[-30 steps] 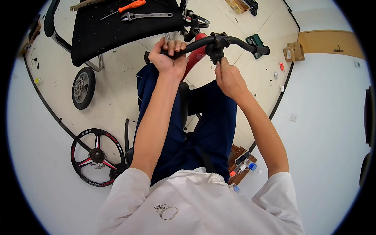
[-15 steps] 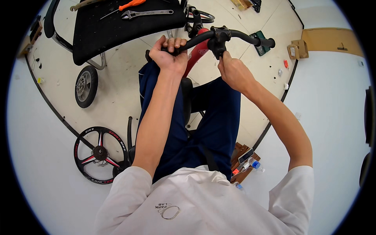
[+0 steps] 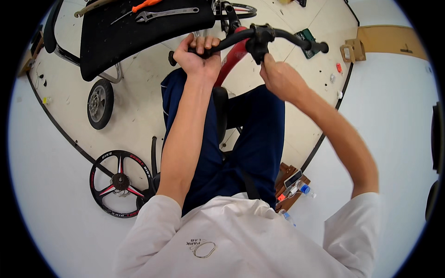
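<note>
My left hand (image 3: 199, 61) is wrapped round the left end of a black bicycle handlebar (image 3: 295, 39), palm turned up. The bar is clamped in a black stem (image 3: 259, 42) above a red bicycle frame (image 3: 232, 59). Just below the stem, my right hand (image 3: 283, 79) is closed in a pinch, its fingertips against the stem's lower end. Whatever those fingers hold is hidden or too small to make out. The black saddle (image 3: 220, 104) lies between my legs.
On the black chair seat (image 3: 134, 46) at the upper left lie an adjustable wrench (image 3: 168, 14) and an orange-handled screwdriver (image 3: 146, 5). A small wheel (image 3: 100, 104) and a three-spoke wheel (image 3: 120, 181) are at left. A cardboard box (image 3: 354, 50) stands far right; a phone (image 3: 293, 179) rests lower right.
My right elbow has swung slightly outward to the right, with the fingers still at the stem. The view has shifted a little; my left hand keeps its hold on the handlebar.
</note>
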Action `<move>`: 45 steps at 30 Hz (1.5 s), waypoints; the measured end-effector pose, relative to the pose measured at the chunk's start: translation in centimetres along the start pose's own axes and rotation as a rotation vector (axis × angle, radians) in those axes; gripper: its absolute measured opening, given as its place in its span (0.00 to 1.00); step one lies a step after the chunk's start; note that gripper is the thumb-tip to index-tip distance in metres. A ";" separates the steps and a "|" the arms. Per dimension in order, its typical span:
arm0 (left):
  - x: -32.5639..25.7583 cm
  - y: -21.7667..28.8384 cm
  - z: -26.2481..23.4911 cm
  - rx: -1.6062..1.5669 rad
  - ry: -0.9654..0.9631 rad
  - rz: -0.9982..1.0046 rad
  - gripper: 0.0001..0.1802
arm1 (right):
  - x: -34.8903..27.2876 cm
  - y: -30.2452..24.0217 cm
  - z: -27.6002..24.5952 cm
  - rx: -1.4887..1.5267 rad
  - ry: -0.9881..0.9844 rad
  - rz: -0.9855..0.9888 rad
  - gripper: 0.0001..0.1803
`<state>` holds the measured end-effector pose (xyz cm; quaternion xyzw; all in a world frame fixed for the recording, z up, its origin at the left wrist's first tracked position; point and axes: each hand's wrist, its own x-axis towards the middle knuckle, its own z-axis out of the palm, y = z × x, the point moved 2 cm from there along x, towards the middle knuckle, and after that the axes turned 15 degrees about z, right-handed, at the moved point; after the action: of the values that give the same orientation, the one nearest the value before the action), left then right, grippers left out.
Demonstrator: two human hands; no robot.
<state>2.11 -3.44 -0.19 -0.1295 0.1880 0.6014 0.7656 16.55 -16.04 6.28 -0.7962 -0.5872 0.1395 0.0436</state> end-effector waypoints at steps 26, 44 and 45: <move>-0.4 4.4 2.5 0.203 -0.014 0.016 0.19 | -5.5 -0.2 4.3 0.685 -0.176 0.294 0.26; 2.9 6.0 2.4 0.213 -0.039 -0.148 0.18 | -2.5 -3.7 0.5 0.941 -1.146 0.482 0.33; 3.0 5.9 2.4 0.222 -0.051 -0.142 0.18 | -2.4 -3.6 0.3 0.912 -1.163 0.488 0.33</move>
<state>-2.71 1.66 0.80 -0.0415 0.2241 0.5243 0.8205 12.51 -17.23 7.25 -0.6052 -0.2084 0.7681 0.0196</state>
